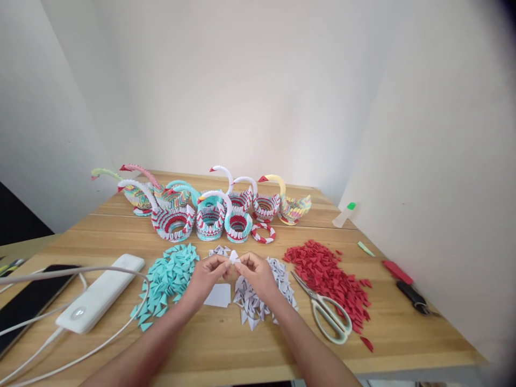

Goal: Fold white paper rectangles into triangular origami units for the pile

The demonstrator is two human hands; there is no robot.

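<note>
Between my two hands is a small white folded paper piece (234, 256), its pointed tip standing up. My left hand (210, 273) pinches it from the left, and my right hand (257, 274) pinches it from the right. Fingertips cover its lower part. Below my left hand lies a stack of white paper rectangles (218, 295). A pile of white folded triangles (252, 306) spreads under and around my right hand, with a smaller white heap (219, 251) just behind my hands. Turquoise triangles (167, 279) are heaped to the left of my left hand.
Several folded-paper swans (173, 223) stand at the back, near a red-and-white paper ring (263, 233). Rightward are red triangles (326, 274), scissors (328, 317), a glue bottle (344, 215) and a black-handled tool (411, 295). Leftward are a white power bank (100, 293), cables and a black phone (32, 301).
</note>
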